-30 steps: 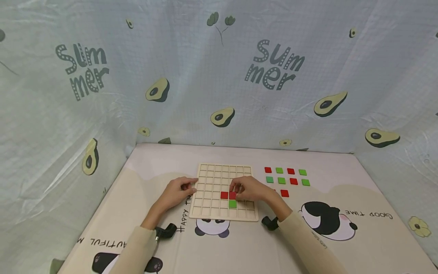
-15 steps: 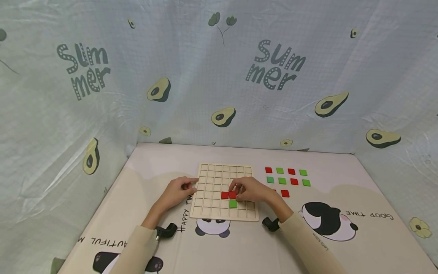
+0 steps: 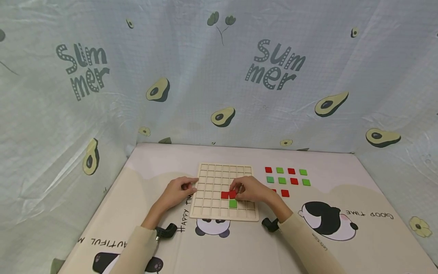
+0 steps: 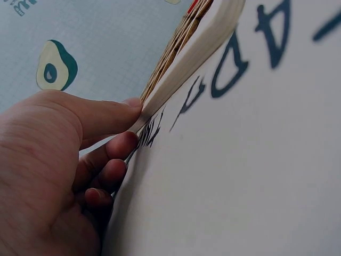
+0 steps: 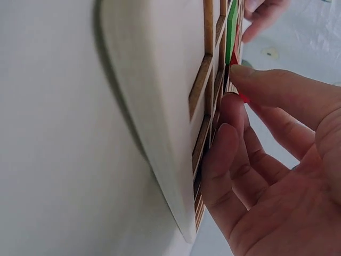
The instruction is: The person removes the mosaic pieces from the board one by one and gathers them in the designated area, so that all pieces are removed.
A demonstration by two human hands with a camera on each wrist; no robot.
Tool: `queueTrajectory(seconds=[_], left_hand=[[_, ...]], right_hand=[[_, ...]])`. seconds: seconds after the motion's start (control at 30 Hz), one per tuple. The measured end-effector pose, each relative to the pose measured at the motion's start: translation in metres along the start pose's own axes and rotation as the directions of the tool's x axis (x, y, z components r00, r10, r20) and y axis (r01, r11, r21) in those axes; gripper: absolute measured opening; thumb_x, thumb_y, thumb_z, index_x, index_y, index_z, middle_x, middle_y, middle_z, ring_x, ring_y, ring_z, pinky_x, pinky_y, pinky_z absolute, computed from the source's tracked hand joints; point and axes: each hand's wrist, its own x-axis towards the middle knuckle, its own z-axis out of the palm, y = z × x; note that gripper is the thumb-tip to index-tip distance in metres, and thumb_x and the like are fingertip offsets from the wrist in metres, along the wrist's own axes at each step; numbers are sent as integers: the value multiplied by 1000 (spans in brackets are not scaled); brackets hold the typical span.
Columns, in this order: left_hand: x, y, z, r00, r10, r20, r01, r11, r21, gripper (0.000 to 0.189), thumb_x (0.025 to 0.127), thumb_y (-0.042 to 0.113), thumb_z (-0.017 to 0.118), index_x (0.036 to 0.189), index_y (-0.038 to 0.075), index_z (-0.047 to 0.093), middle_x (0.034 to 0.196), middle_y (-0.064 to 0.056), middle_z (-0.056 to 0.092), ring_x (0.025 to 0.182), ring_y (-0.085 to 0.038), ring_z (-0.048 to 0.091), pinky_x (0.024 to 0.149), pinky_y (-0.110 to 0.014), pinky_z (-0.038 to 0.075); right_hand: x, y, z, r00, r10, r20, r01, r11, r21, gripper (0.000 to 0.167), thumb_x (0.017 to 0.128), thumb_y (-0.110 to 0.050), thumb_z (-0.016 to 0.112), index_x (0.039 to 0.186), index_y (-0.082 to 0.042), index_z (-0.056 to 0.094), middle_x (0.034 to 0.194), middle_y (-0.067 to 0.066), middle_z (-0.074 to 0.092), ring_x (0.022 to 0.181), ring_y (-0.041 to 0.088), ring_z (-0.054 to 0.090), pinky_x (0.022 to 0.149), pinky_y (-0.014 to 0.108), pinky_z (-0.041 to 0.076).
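Note:
A pale wooden grid board (image 3: 219, 219) lies flat on the table. My left hand (image 3: 177, 193) is at its left side, thumb and index finger resting against the edge; the thumb (image 4: 114, 114) meets that edge in the left wrist view, other fingers bent below. Over the board, my right hand (image 3: 251, 189) pinches a red square tile (image 3: 232, 195) between thumb (image 5: 277, 88) and fingers. That tile sits slightly askew over a cell, beside another red tile (image 3: 224, 195) and behind a green tile (image 3: 233, 204). Fingers partly hide it in the right wrist view.
Loose red and green tiles (image 3: 282, 180) lie in rows right of the board, one partly hidden by the right hand. A black wrist mount (image 3: 270, 224) hangs at each wrist. A printed curtain (image 3: 191, 68) stands behind the patterned tablecloth (image 3: 219, 255).
The held red tile has turned and tilted a little over its cell with small finger movements. The left hand and the board have stayed where they were.

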Motion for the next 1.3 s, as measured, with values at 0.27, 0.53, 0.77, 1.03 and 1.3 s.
queueTrajectory(seconds=[0.27,0.53,0.77,1.03,1.3], left_hand=[[0,0,1,1000,-3,0,3,1000,1,41,94,20,74,133,9,70,88,1,62,81,-14,52,74,-28,43],[0,0,0,1000,7,0,-7,1000,4,40,94,20,75,133,8,71,87,1,62,81,-14,52,74,-27,43],[0,0,0,1000,7,-1,-7,1000,8,40,94,20,74,133,8,71,88,1,62,81,-14,52,74,-28,43],[0,-1,1,1000,7,1,-7,1000,11,41,95,20,75,133,8,70,88,1,62,81,-13,52,73,-27,42],[0,-1,2,1000,-6,0,6,1000,3,41,95,21,75,133,9,70,88,1,62,82,-14,52,74,-28,42]], right_hand=[[-1,5,1,999,22,-46,-23,1000,-15,23,88,-5,74,108,-15,74,89,-5,67,79,10,61,72,25,52],[-7,1,-4,996,52,-78,-52,999,4,23,87,-9,78,108,-17,75,95,-5,67,79,12,59,72,24,51],[-18,3,-13,993,27,-114,-27,1000,2,21,88,-9,78,108,-15,74,93,-3,66,80,12,59,70,24,51],[-37,6,-28,989,23,-149,-21,1000,14,21,89,-13,77,110,-14,73,94,-3,66,82,13,60,68,24,52],[-56,18,-40,981,45,-187,-44,999,11,22,90,-11,76,111,-15,73,97,-2,68,84,13,61,71,24,53]])
